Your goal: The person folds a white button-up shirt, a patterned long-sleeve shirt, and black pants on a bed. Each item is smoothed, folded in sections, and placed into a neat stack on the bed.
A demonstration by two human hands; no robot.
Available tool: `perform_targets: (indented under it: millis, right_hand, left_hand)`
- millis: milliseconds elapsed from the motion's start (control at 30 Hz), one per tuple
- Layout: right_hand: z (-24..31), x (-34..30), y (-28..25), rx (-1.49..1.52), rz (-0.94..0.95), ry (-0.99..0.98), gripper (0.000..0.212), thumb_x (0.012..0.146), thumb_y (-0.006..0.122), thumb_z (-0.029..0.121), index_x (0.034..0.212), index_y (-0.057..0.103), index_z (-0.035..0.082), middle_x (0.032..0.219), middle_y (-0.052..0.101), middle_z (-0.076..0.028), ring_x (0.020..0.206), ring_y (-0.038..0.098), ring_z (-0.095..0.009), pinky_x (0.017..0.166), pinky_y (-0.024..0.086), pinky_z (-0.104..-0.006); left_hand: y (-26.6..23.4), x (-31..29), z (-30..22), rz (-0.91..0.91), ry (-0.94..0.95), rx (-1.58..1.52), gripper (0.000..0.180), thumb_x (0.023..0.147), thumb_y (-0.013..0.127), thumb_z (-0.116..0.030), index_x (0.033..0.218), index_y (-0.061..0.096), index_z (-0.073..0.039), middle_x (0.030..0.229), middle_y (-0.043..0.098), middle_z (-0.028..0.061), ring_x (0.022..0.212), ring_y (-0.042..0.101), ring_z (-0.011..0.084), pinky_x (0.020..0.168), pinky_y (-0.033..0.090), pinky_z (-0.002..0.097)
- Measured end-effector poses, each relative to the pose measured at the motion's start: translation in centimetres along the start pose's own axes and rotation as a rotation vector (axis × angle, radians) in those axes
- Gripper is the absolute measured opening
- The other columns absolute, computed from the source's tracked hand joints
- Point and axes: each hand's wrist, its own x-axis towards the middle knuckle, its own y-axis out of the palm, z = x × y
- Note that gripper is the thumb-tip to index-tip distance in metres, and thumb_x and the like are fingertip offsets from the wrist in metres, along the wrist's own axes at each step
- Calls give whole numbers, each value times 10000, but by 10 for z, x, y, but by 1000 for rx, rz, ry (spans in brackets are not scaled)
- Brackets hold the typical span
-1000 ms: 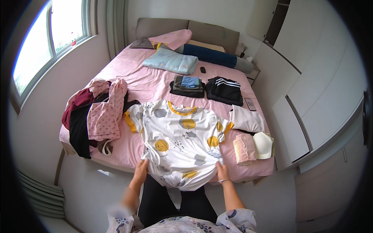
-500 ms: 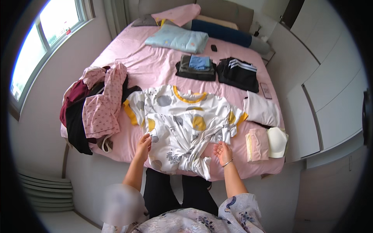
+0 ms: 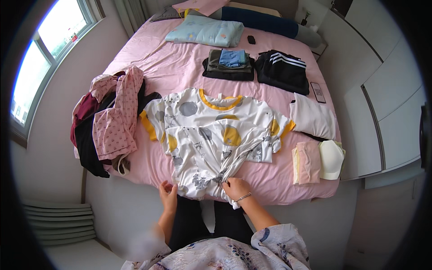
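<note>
While the right hand [image 3: 237, 188] pinches the twisted shirt [image 3: 204, 146], the left hand [image 3: 168, 196] curves empty.

A folded pale-blue quilt [image 3: 204, 32] is lying near a dark-blue bolster [image 3: 261, 20]. A phone [image 3: 317, 92] is resting near the bed's [image 3: 166, 65] right edge, white cabinets [image 3: 355, 112] are standing at right, and a window [image 3: 63, 24] is glowing at left.

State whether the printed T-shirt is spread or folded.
Mostly spread: the printed T-shirt lies with both sleeves out, its lower part bunched at the right hand.
</note>
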Motion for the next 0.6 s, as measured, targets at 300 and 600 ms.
perform_targets:
  millis: [300, 600]
  right_hand:
    - [-66, -14, -18, 723, -278, -101, 253, 842, 579, 174, 667, 522, 1, 570, 525, -37, 537, 446, -99, 508, 402, -282]
    - [-66, -36, -119, 1981, -337, 37, 397, 923, 418, 309, 1159, 509, 4, 1110, 582, -104, 1010, 566, -234, 889, 443, -372]
  left_hand:
    - [-9, -13, -38, 366, -397, -420, 169, 821, 583, -141, 932, 599, -14, 793, 609, 38, 658, 579, 134, 619, 474, 262]
    - [-33, 54, -152, 249, -190, -982, 261, 837, 467, -152, 1040, 529, 0, 965, 590, 110, 851, 592, 189, 779, 478, 329]
